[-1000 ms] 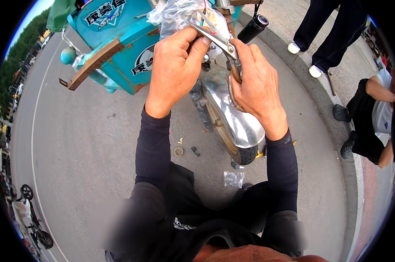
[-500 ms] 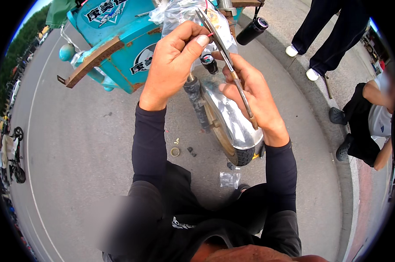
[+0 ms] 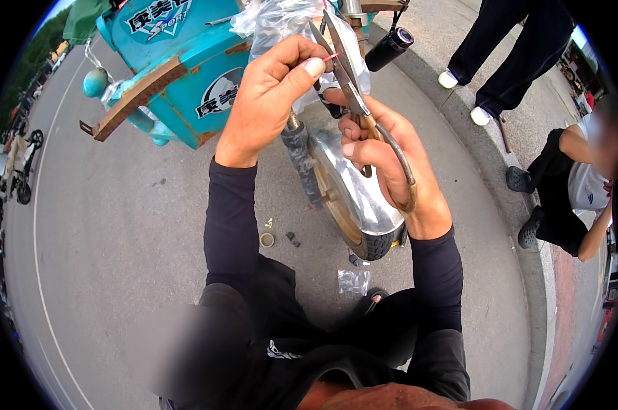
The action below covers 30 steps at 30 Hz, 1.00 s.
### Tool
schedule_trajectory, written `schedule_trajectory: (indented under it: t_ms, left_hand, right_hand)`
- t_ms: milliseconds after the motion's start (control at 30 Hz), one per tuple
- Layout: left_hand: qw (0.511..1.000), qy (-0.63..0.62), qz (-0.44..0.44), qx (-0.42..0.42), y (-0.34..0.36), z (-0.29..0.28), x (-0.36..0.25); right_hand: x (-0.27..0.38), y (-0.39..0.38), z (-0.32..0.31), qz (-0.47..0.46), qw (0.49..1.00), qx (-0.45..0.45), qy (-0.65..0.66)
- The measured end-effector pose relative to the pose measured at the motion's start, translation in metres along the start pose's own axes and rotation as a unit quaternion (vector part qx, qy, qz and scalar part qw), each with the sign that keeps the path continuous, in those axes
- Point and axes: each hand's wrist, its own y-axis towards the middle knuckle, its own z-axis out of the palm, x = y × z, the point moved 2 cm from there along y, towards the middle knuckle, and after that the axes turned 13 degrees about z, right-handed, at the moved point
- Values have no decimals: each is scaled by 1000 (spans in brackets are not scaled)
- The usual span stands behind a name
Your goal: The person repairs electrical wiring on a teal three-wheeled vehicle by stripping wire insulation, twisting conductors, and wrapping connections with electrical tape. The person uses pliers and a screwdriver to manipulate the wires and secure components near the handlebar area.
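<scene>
the two hands are apart from each other, both raised above the wheel (image 3: 378, 247). the left hand (image 3: 271, 96), up and to the left of the wheel, has thumb and forefinger pinched on a thin red wire (image 3: 330, 58), its end poking out toward the scissors (image 3: 354, 99). the right hand (image 3: 410, 160), nearer the wheel, is wrapped around the scissors' handles. the blades are spread in a narrow v and meet the wire; whether it lies between them or in front of one is too fine to tell.

a shiny mudguard (image 3: 363, 195) covers the wheel, and a dark wrapped tube (image 3: 298, 160) runs along its left side. beyond the wheel hang a crumpled clear bag (image 3: 264, 31) and, farther right, a black bottle (image 3: 389, 49). a rusty turquoise cart (image 3: 183, 102) is beyond the wheel to the left.

on the road (image 3: 138, 260), left of the wheel, lies a roll of tape (image 3: 267, 240); a small plastic packet (image 3: 354, 281) lies just on its near side. right of the wheel, past the kerb (image 3: 490, 154), one person (image 3: 507, 61) stands in dark trousers and another (image 3: 585, 184) sits in a white top.
</scene>
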Motion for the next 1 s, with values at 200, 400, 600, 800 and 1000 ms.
schedule_trajectory:
  t_ms: [200,400,600,800,1000]
  left_hand:
    - [996,-84,2,-31,-7,-6,3]
    - [994,64,27,-80,-3,-30,-37]
    - [983,144,33,-108,3,-8,-47]
    - [930,354,74,-59,6,2,-56]
    - [909,400,114,-34,10,23,-57]
  right_hand:
    - [16,-6,-13,-18,984,-36,173]
    - [83,-57,-121,-200,910,-342,-122]
    - [69,-84,-140,38,839,-334,-428]
    - [-83,-113,-216,272,624,-327,-656]
    - [-332,-281,-259,499,535,-325,-599]
